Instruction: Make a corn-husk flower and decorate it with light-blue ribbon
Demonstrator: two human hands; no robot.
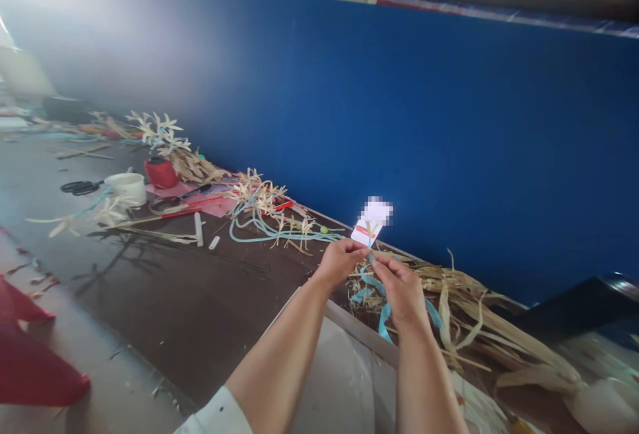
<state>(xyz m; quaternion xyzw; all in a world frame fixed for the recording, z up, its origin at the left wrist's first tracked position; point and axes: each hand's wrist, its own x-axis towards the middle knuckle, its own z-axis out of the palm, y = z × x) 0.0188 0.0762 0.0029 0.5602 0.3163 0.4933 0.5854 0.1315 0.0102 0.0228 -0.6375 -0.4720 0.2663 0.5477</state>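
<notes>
My left hand [342,261] is closed, thumb and fingers pinching a small pale husk piece [370,229] upright by its thin light-blue stem. Right beside it, my right hand [403,287] pinches a light-blue strip of tape [385,323] at the base of that stem; the fingertips nearly touch. Loose curls of the tape hang below the right hand. Behind the fingers lies a white card with a red band [366,232], its upper part blurred out. Left of my hands, several pale husk flowers [254,191] with light-blue wrapped stems [279,234] lie on the dark table.
Dried husk strips [479,307] spread along the right side. On the left are black scissors [82,187], a white tape roll [126,189], a red pot [160,172] and a standing flower spray [158,133]. A blue partition [399,121] borders the table's back.
</notes>
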